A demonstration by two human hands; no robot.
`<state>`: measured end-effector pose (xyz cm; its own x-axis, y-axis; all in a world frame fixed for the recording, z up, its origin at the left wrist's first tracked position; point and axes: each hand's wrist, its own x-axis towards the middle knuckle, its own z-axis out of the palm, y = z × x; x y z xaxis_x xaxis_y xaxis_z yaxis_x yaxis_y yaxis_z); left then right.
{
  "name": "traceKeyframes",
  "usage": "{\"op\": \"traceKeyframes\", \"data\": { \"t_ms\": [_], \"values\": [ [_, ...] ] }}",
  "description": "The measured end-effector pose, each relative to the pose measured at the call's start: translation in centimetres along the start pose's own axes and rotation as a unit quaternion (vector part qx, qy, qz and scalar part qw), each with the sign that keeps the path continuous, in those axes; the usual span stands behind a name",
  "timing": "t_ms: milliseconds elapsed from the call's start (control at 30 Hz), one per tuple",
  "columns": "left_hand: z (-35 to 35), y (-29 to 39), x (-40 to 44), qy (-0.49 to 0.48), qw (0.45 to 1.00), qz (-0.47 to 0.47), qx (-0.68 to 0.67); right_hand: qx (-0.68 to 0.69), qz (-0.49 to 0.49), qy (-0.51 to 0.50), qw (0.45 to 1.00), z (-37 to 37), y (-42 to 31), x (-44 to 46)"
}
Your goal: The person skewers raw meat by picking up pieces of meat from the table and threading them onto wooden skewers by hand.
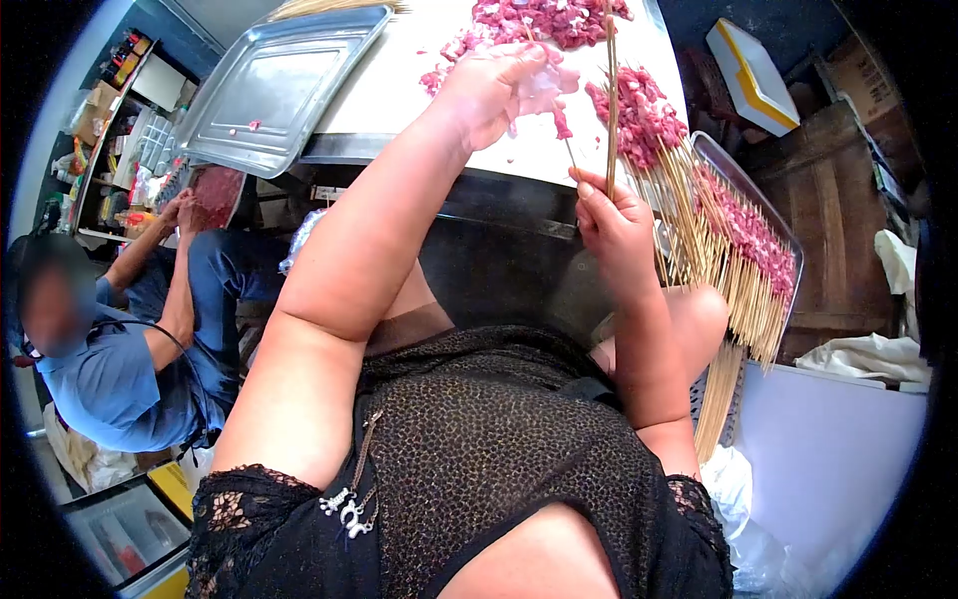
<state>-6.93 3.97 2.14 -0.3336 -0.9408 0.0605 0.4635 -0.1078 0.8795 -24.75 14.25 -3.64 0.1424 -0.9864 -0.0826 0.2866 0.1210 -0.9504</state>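
My right hand [614, 215] is closed on several wooden skewers [612, 110] that point up over the white table [389, 90]. One thin skewer slants from its fingertips towards my left hand, with a small piece of red meat [562, 122] on it. My left hand [509, 90], bent over the table edge, has something thin and translucent about its fingers; what its fingertips grip is too unclear to name. Beyond it lies a pile of cut meat [549, 22]. More meat [639, 115] lies to the right, beside loaded skewers [679, 200].
An empty metal tray [279, 90] rests at the table's left. Loaded skewers fill another tray [795, 240] at the right. A seated person [130, 349] at the left has both hands near a container of meat [215, 190]. A white and yellow box [753, 80] stands at the back right.
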Motion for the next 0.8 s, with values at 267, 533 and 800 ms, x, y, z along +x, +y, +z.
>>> {"op": "traceKeyframes", "data": {
  "t_ms": [267,533,800],
  "values": [
    [0.2,-0.2,0.8,0.067,0.997,0.026,-0.031,0.027,0.022,0.021,0.999,2.4,-1.6,0.3],
    [0.7,-1.0,1.1,0.162,0.97,0.016,-0.183,-0.188,-0.088,0.049,0.977,2.9,0.4,-0.4],
    [1.0,-0.1,0.2,0.093,0.988,-0.036,-0.121,-0.12,-0.042,0.037,0.991,4.4,-0.1,-0.9]
  ]
}}
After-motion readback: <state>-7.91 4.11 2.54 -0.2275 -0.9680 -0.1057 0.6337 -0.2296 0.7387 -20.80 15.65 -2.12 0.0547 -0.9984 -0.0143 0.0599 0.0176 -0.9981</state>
